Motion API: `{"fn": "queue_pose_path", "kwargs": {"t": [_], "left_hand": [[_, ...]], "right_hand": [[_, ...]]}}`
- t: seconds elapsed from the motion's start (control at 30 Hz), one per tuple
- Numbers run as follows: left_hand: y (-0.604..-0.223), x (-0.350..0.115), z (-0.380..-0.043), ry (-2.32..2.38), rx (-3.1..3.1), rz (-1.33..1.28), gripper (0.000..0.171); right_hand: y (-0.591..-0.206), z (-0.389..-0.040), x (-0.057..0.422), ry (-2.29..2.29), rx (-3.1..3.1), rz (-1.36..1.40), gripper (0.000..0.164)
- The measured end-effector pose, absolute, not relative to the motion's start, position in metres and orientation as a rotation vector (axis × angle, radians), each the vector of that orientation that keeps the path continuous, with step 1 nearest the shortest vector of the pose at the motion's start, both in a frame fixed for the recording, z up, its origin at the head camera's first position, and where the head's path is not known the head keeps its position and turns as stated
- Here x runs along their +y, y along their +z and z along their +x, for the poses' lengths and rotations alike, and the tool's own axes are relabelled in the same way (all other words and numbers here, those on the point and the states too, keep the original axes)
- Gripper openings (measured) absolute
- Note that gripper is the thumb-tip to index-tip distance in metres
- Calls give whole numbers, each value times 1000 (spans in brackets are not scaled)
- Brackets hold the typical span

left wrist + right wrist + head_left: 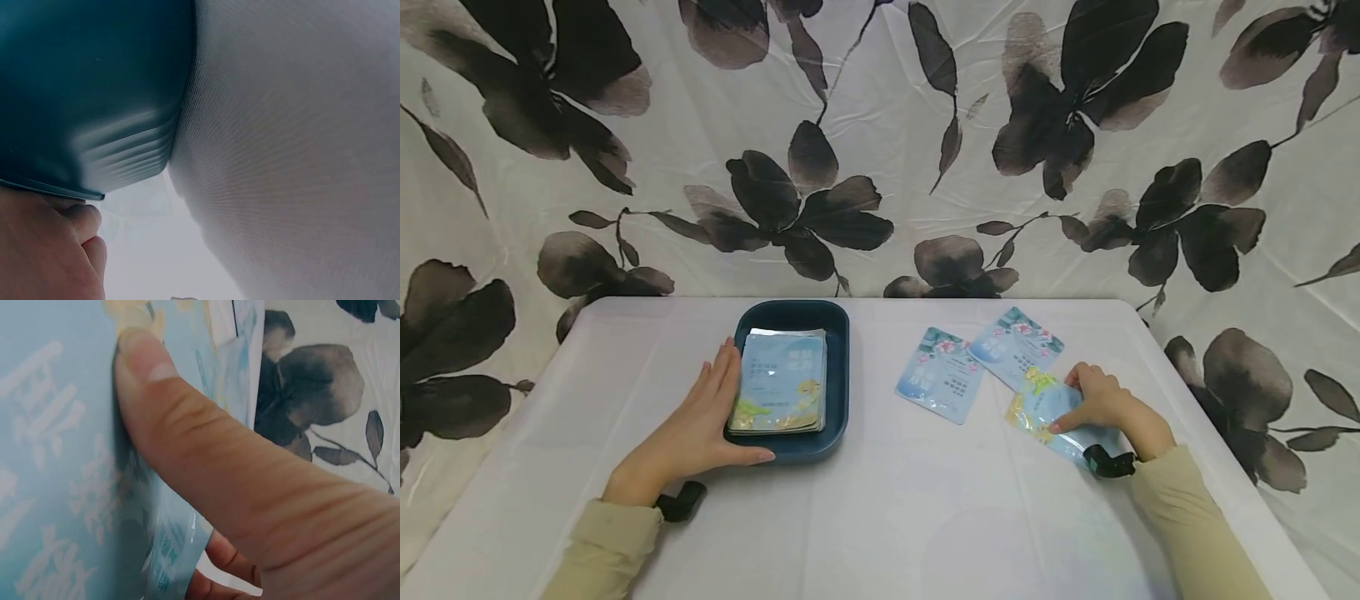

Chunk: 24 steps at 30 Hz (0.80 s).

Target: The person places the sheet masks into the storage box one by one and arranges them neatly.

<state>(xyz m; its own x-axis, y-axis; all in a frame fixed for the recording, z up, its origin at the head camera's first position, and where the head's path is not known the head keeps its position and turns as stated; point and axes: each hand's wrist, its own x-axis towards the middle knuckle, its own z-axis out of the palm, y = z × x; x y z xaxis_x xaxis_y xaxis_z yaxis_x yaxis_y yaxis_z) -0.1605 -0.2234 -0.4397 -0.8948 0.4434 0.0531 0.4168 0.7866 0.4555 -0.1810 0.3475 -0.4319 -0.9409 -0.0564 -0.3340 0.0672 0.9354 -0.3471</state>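
Note:
A dark teal tray [837,392] holds a stack of flat light-blue sachets [781,379] with yellow and green cartoon prints. My left hand [700,417] lies along the tray's left side with straight fingers, its thumb across the near rim; the left wrist view shows the tray's outer wall [94,81] above the fingers. To the right, my right hand [1105,400] pinches a flat light-blue sachet [1037,408] between thumb and fingers. In the right wrist view its thumb [187,412] presses on the printed face of this sachet [56,437].
Two more blue sachets with pink flower prints lie right of the tray: one [943,379] nearer the tray, the other [1015,346] overlapping its corner and partly under the held one. A white-covered table [880,517] bears everything, with a floral cloth [925,167] hanging behind.

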Motion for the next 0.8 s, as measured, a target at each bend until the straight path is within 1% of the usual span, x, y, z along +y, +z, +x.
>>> {"fn": "queue_pose_path", "kwargs": {"t": [0.2, 0.63, 0.8], "left_hand": [[-440, -224, -161, 720, 2918, 699, 146], [-439, -222, -161, 737, 2906, 683, 146], [-439, -222, -161, 735, 2904, 686, 145]], "right_hand": [[-431, -171, 335, -541, 2756, -13, 84], [-430, -152, 301, -566, 2743, -6, 90], [-431, -146, 287, -606, 2712, -27, 89]]}}
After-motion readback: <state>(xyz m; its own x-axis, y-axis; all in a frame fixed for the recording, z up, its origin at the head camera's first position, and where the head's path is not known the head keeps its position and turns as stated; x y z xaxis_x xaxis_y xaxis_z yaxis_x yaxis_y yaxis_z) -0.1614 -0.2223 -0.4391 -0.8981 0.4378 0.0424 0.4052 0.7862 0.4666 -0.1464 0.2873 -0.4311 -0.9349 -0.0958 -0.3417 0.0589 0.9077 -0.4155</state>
